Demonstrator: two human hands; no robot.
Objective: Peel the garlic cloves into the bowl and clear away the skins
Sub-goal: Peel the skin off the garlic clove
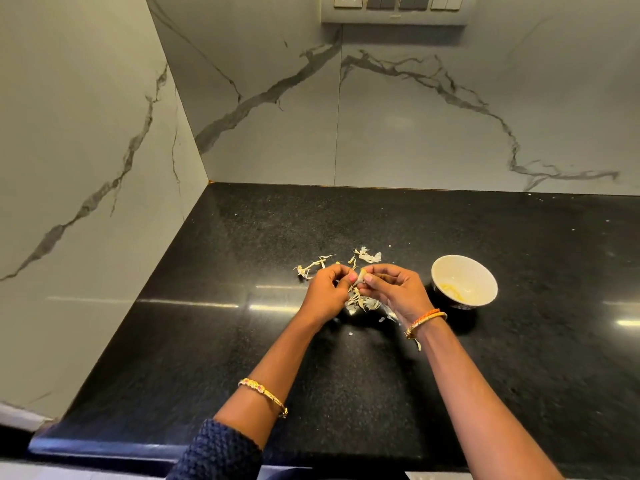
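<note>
Two hands meet over the middle of the black table [207,341], which sits in a corner of pale marble-patterned wall [86,150]. Starting at the left, a dark knitted sleeve [218,452] is pushed up the left forearm, and a gold bangle [263,393] rides partway along it. Further in, a thin trail of skins [311,266] lies on the table just beyond the left hand [327,292], whose fingers are curled inward with the tips pinching at a small pale clove [362,274] held between both hands. More skins [367,255] lie scattered a little beyond the fingertips, and a denser heap of them [360,303] sits on the table directly under the hands. The right hand [394,289] is curled too, thumb and fingertips pinching the same clove from the other side; how much peel is left on it is too small to tell. An orange and gold bangle [426,322] circles the right wrist, and a shred of skin [418,344] clings just beneath it. To the right of that hand, close but apart from it, stands a white bowl [485,292] with something pale yellow at its bottom. High on the back wall a switch panel [398,3] with a socket is mounted.
</note>
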